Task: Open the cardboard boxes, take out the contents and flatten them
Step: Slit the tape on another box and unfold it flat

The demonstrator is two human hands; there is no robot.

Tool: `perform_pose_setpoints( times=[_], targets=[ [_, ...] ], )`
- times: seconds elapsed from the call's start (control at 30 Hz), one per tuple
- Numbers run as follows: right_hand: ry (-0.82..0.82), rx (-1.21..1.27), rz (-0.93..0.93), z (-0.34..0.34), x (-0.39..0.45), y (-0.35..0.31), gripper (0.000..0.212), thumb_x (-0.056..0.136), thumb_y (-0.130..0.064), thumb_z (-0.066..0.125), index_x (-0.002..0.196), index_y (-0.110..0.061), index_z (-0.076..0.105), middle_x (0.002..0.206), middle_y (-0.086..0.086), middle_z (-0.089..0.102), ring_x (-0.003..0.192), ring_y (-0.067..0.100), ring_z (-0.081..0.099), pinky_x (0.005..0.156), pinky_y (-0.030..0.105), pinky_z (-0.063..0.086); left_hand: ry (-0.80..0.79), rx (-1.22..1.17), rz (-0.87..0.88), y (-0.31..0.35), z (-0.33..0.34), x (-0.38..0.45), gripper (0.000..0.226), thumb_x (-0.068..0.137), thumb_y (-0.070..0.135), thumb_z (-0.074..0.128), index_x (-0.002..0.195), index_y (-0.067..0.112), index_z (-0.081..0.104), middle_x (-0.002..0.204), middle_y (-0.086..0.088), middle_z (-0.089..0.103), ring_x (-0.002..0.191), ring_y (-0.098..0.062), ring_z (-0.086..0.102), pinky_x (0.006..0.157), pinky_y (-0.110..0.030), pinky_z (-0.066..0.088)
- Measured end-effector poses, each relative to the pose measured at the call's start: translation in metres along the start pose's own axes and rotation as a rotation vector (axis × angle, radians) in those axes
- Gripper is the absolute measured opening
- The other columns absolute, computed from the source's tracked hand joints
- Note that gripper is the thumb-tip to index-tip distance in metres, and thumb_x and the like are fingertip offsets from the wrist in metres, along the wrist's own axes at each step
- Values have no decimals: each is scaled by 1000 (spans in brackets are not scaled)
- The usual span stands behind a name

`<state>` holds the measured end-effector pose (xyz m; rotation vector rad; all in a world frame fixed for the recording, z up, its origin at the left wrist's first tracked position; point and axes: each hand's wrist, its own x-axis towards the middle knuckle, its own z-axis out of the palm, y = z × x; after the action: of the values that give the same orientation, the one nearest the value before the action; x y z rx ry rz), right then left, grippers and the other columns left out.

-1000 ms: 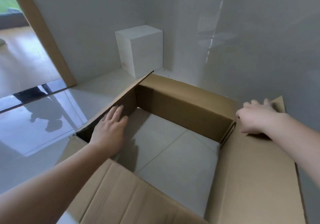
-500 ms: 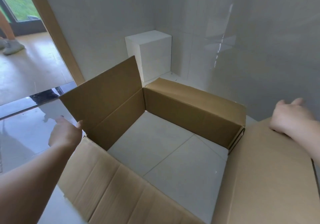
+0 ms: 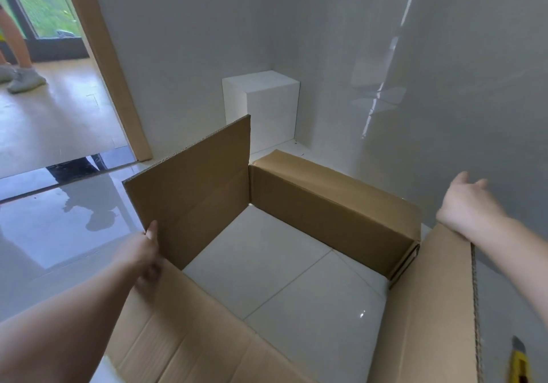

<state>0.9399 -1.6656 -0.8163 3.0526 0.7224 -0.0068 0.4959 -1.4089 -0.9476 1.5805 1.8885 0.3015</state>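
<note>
Since a second ago our left hand (image 3: 142, 252) has raised the cardboard box (image 3: 332, 207) side wall upright on the floor (image 3: 296, 287); its grip pinches the edge. Our right hand (image 3: 465, 204) hovers, fingers spread, empty. Better to fold along existing creases, both walls together.

Grey walls (image 3: 192, 41), glossy tiled floor (image 3: 59, 234), wooden doorframe (image 3: 109, 65).

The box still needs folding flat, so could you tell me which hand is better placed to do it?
Probably left: the left hand grips the box's upright panel; the right hand hovers open.
</note>
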Motion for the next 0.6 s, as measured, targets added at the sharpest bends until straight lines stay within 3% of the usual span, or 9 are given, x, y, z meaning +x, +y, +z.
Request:
perform_pose_setpoints(
  times=[0.07, 0.1, 0.13, 0.17, 0.23, 0.3, 0.37, 0.47, 0.6],
  targets=[
    [-42, 64, 89, -3, 1, -1, 80, 84, -7, 59, 145, 14, 12, 135, 34, 43, 121, 40, 50, 88, 36, 46, -9, -5, -5, -5, 3, 6, 70, 101, 47, 16, 114, -7, 57, 110, -30, 63, 103, -40, 60, 97, -42, 41],
    [-73, 86, 118, -5, 0, 0, 66, 84, -9, 59, 139, 15, 31, 127, 29, 53, 113, 36, 57, 80, 32, 46, -10, 0, -8, -6, 3, 8, 70, 101, 47, 16, 117, -8, 56, 120, -30, 58, 112, -41, 55, 103, -43, 36],
    [-83, 81, 120, -4, 0, 1, 41, 84, -9, 59, 118, 13, 54, 110, 24, 62, 99, 34, 61, 72, 28, 45, -14, 5, -11, -7, 3, 9, 71, 101, 47, 16, 120, -9, 55, 127, -29, 54, 119, -41, 50, 108, -44, 32],
    [-82, 105, 112, -7, -3, 1, 16, 83, -7, 59, 86, 8, 64, 86, 19, 64, 86, 33, 61, 66, 27, 43, -18, 9, -9, -6, 1, 9, 70, 101, 47, 16, 124, -9, 53, 132, -29, 51, 124, -40, 47, 111, -44, 29],
    [-61, 128, 71, -8, -6, 1, 27, 81, 0, 61, 55, 0, 54, 59, 13, 54, 67, 30, 57, 60, 26, 41, -23, 5, 5, 1, -2, 6, 68, 102, 45, 18, 129, -9, 49, 138, -27, 46, 129, -39, 42, 113, -43, 25],
    [-46, 159, 33, -11, -12, -7, 23, 78, 4, 59, 56, 1, 55, 57, 14, 54, 60, 27, 56, 54, 25, 40, -47, 8, 36, 16, -3, -1, 61, 103, 40, 22, 132, -9, 46, 138, -27, 46, 129, -38, 42, 113, -42, 26],
    [-27, 152, -46, -17, -18, -18, 8, 78, 3, 56, 74, 1, 62, 71, 16, 62, 66, 28, 59, 54, 25, 41, -88, 7, 66, 36, 0, -8, 52, 104, 33, 27, 132, -7, 46, 135, -25, 49, 125, -37, 46, 107, -39, 31],
    [-18, 132, -181, -27, -29, -35, 21, 82, 0, 52, 101, -5, 60, 102, 18, 66, 92, 34, 63, 65, 26, 40, -172, -80, 67, 63, 10, -20, 46, 102, 33, 36, 120, -4, 57, 119, -20, 58, 112, -35, 54, 99, -39, 39],
    [-62, 126, -409, -38, -48, -51, 27, 83, -7, 58, 109, -15, 58, 119, 13, 64, 107, 30, 60, 73, 26, 41, -392, -262, -22, 91, 21, -33, 38, 98, 40, 46, 108, 7, 63, 100, -12, 63, 89, -25, 61, 90, -40, 51]
  ],
)
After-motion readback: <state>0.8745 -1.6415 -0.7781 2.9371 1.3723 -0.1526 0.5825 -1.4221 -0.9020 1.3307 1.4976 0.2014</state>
